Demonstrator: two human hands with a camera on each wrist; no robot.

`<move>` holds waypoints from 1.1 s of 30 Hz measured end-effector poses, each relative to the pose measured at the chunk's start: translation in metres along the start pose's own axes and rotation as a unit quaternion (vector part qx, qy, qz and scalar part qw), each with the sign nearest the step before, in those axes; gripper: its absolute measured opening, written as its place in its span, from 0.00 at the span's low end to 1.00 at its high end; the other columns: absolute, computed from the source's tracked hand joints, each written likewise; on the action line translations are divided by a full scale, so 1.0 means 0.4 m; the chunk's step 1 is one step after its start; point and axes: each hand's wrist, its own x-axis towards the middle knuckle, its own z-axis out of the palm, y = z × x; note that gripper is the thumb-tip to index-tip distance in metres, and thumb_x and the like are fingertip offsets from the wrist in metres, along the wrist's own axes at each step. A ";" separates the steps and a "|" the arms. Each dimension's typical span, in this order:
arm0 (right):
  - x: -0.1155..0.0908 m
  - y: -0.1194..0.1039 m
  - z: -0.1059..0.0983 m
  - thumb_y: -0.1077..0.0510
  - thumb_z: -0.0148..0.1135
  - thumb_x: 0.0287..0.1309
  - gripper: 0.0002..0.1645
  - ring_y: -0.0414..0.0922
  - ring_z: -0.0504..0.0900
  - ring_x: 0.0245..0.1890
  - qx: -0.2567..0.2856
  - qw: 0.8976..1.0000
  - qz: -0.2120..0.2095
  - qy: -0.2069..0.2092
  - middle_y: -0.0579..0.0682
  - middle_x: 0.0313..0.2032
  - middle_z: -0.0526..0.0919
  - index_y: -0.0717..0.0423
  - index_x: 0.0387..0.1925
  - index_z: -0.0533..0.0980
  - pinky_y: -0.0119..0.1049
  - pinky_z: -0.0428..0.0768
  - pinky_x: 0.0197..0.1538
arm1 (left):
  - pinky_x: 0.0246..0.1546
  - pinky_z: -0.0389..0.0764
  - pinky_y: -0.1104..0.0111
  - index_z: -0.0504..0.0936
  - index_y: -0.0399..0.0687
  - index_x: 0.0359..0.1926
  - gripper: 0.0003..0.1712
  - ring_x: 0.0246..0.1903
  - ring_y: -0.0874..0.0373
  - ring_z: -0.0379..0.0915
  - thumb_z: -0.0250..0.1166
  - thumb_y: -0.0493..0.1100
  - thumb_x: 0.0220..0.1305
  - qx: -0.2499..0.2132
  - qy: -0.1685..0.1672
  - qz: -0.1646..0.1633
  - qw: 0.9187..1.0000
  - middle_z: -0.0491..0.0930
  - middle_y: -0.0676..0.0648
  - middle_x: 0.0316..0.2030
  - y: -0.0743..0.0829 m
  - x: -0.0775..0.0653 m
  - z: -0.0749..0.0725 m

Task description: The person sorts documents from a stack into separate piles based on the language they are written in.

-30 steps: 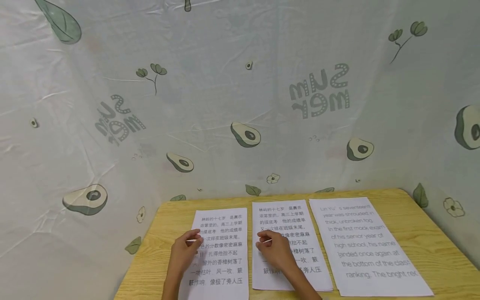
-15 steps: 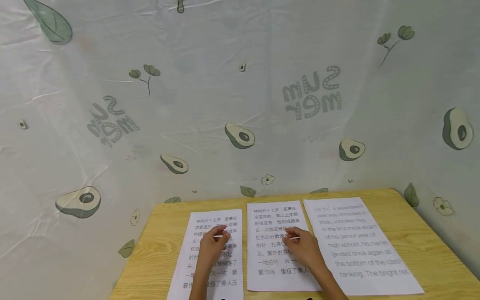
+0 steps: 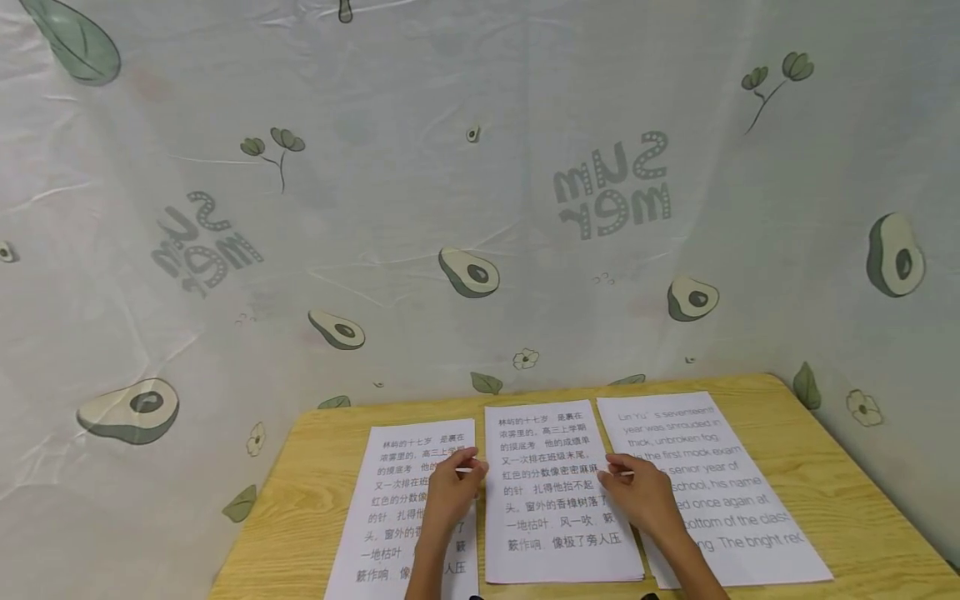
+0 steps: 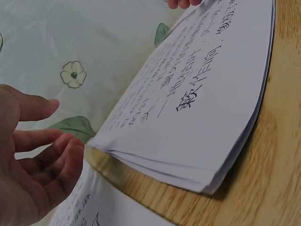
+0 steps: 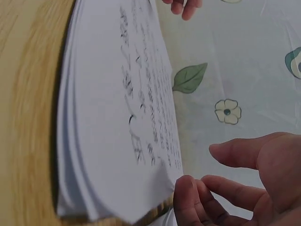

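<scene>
A stack of paper [image 3: 543,500] printed with Chinese text lies in the middle of the table, between both hands. My left hand [image 3: 450,496] is at its left long edge, over the right side of another printed stack [image 3: 401,479]. In the left wrist view, that hand's fingertips [image 4: 73,146] are right at the paper's edge, bent loosely, with the thumb held apart. My right hand [image 3: 645,500] is at the opposite edge, partly over a stack with English text [image 3: 750,533]. Its thumb [image 5: 230,153] also stands away from the fingers, whose tips reach the sheets' edge.
All three stacks lie side by side on a wooden table [image 3: 292,492]. Behind and beside it hangs a pale cloth [image 3: 390,167] printed with avocados, leaves and flowers. Several layered sheets show along the middle stack's near edge in both wrist views.
Both hands have moved right, from over the left and middle stacks to the two sides of the middle stack. The head view has turned slightly right. The stacks stay in place.
</scene>
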 end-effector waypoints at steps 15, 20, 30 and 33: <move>0.019 0.042 -0.005 0.58 0.70 0.65 0.26 0.49 0.89 0.44 -0.026 1.000 -0.001 0.001 0.56 0.45 0.88 0.72 0.58 0.82 0.44 0.87 0.48 | 0.38 0.82 0.71 0.83 0.37 0.65 0.27 0.41 0.59 0.80 0.71 0.46 0.71 0.075 -0.003 0.016 0.997 0.84 0.50 0.42 -0.027 0.007 0.019; 0.023 0.044 -0.006 0.57 0.71 0.64 0.27 0.48 0.88 0.42 -0.032 0.999 -0.004 -0.005 0.56 0.44 0.89 0.73 0.59 0.82 0.42 0.85 0.46 | 0.37 0.81 0.73 0.84 0.35 0.64 0.26 0.40 0.60 0.79 0.72 0.44 0.70 0.076 0.001 0.026 0.997 0.84 0.50 0.40 -0.030 0.010 0.026; 0.024 0.044 0.001 0.58 0.71 0.63 0.26 0.49 0.88 0.42 -0.042 0.999 -0.013 -0.019 0.59 0.45 0.89 0.73 0.57 0.83 0.42 0.84 0.44 | 0.26 0.72 0.73 0.88 0.42 0.42 0.07 0.31 0.59 0.71 0.72 0.41 0.68 0.118 0.002 0.031 0.993 0.76 0.49 0.33 -0.035 0.005 0.043; 0.025 0.043 0.002 0.58 0.70 0.64 0.25 0.49 0.88 0.42 -0.043 0.999 -0.013 -0.023 0.62 0.47 0.89 0.73 0.57 0.83 0.42 0.85 0.43 | 0.25 0.69 0.73 0.82 0.47 0.31 0.09 0.29 0.58 0.68 0.72 0.41 0.68 0.125 -0.001 0.042 0.991 0.73 0.49 0.31 -0.030 0.004 0.046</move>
